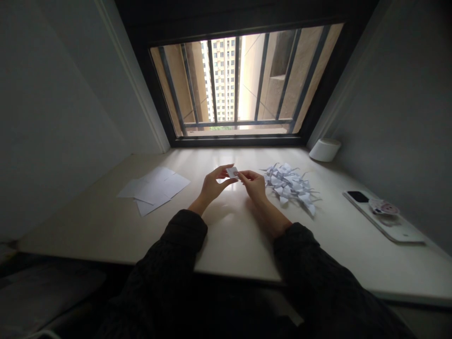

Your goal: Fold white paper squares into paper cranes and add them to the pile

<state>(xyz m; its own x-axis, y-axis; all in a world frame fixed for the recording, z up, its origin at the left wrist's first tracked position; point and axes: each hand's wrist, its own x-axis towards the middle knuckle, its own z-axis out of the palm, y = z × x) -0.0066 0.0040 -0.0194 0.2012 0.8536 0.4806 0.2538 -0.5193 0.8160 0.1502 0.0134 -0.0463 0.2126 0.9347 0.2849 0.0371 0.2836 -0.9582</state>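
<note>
White rectangular paper sheets (160, 186) are laid overlapping on the pale glossy tabletop (106, 230). Over it, a small white paper square (232, 172) is gripped between thumb and fingers of the bare left hand (214, 183) and pinched by closed fingertips of the bare right hand (253, 185). Pointed white folded-paper figures (290, 182) are heaped just beside the right hand. A white rounded cylinder (324, 150) and a white phone (398, 229) are placed farther right.

white paper square (232, 173); white folded papers (290, 182); black sleeves (186, 229)
</note>
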